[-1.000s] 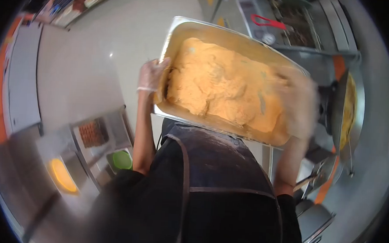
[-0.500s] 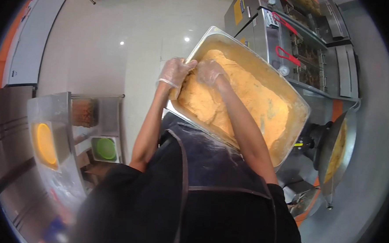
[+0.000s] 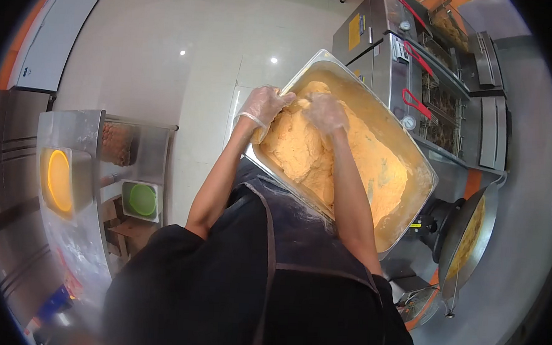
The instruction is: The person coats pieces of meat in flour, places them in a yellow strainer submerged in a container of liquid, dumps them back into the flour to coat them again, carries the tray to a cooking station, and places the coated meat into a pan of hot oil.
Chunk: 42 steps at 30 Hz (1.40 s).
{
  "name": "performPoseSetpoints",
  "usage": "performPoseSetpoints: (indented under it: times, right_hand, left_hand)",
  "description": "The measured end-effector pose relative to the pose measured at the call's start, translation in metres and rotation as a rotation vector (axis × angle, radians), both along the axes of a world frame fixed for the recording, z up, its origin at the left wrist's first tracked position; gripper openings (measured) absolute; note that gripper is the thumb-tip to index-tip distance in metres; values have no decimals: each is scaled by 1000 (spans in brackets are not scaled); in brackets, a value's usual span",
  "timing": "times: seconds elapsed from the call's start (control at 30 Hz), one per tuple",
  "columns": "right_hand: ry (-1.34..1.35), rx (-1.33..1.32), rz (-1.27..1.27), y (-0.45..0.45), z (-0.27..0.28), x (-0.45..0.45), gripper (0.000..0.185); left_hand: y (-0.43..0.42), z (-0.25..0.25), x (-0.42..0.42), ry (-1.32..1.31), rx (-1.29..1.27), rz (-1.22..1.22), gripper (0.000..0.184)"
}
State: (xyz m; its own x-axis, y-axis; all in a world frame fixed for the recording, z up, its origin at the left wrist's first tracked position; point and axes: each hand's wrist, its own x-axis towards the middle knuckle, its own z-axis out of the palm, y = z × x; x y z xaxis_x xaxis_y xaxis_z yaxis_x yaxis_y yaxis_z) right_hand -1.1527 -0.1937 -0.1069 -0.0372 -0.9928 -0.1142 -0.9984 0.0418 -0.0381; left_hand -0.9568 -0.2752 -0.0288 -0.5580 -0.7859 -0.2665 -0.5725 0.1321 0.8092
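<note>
A deep rectangular metal pan (image 3: pixel 410 224) sits tilted in front of my apron, with a large mass of soft orange dough (image 3: pixel 367 168) inside. My left hand (image 3: pixel 262 107), in a clear plastic glove, is closed over the pan's upper left rim, its fingertips reaching inside. My right hand (image 3: pixel 327 114), gloved the same way, is in the upper part of the dough. Motion blurs its fingers, so I cannot make out their grip. White powder marks my dark apron (image 3: pixel 293 195).
Fryers (image 3: pixel 411 86) with red-handled baskets stand at upper right. A wide wok (image 3: pixel 470 242) is at the right. On the left, a metal table (image 3: pixel 75 243) holds a tub of yellow liquid (image 3: pixel 60 180), beside a green container (image 3: pixel 142 200) on a lower shelf.
My right hand has moved right and slightly down, away from my left hand, and the dough near it looks lifted. My left hand stays at the rim. The camera view has shifted a little.
</note>
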Motion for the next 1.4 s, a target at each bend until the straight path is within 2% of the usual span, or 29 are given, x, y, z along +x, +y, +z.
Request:
performPoseSetpoints:
  times: [0.03,0.13,0.23,0.33,0.4,0.43,0.47,0.5,0.53,0.57,0.6,0.63,0.67,0.7,0.73,0.77,0.8,0.83,0.87,0.9,0.97,1.0,1.07,1.17,1.23,1.27,1.33,1.4]
  right_hand:
    - [67,6,-67,10,11,1,31]
    - [-230,-246,-339,38,93,21,29]
    - [-460,-462,-457,56,113,17,26]
    - [-349,-562,-356,75,125,5,22]
    - [-332,-613,-427,91,126,-6,22]
    - [-301,-654,-478,100,132,-16,22]
    - [-370,-705,-473,113,145,-19,21]
    - [-429,-765,-466,132,159,-21,21]
    - [-201,-771,-487,156,179,-18,27]
    - [13,-748,-505,176,204,-17,33]
    - [-73,-771,-575,194,235,-24,30]
    - [-177,-797,-621,213,270,-30,27]
    - [-294,-825,-645,231,299,-36,25]
    - [-226,-863,-699,253,321,-45,25]
    - [-165,-888,-747,270,342,-52,25]
    - [-190,-861,-1028,281,367,-53,27]
    - [-160,-794,-1111,300,385,-68,31]
    - [-17,-835,-1111,325,388,-93,30]
    - [-63,-775,-1043,347,407,-106,28]
    - [26,-737,-1122,370,415,-129,27]
    - [156,-612,-1271,412,422,-178,26]
    - [197,-525,-1343,432,419,-201,27]
    - [485,-278,-1416,465,402,-248,34]
    - [768,-249,-1382,551,330,-350,28]
    - [677,-52,-1493,576,308,-385,32]
    - [639,-57,-1588,588,292,-404,33]
    - [548,-60,-1773,603,263,-437,34]
    - [657,-74,-1786,593,260,-438,31]
  left_hand:
    - [1,-1,-1,-5,-27,-20,52]
    - [0,-15,-2,58,7,5,53]
    - [1,-2,-1,10,-7,9,52]
    - [-1,-6,0,-19,8,-49,51]
    - [-2,-26,3,53,-8,-47,52]
    - [3,-9,2,-27,-100,-52,50]
    - [-2,-40,5,106,-130,-74,49]
    - [-11,-91,12,207,-382,-148,46]
    - [-5,-42,2,-39,-59,-104,43]
    - [17,-23,-2,132,60,181,42]
    - [4,-22,-3,68,181,6,40]
    - [11,8,-6,47,110,-86,37]
    - [-1,-13,-3,-1,-14,-119,37]
    - [-14,-45,3,-49,-133,-138,37]
    - [-23,-71,8,40,-228,-232,38]
    - [-29,-83,11,96,-263,-262,39]
    - [-35,-94,14,152,-298,-293,40]
    - [-35,-99,18,173,-276,-259,40]
    - [-29,-90,13,177,-203,-225,40]
    - [-23,-81,8,182,-132,-188,41]
    - [-1,-23,0,159,113,-109,41]
    - [4,-19,-3,154,57,-97,41]
    - [6,-20,-1,148,-56,-70,40]
    - [13,-11,-4,163,82,-9,41]
    - [0,-24,4,99,65,-68,41]
    - [-3,-28,2,63,55,-95,42]
    - [1,-29,-18,159,43,-65,43]
    - [5,-28,-25,235,34,-37,44]
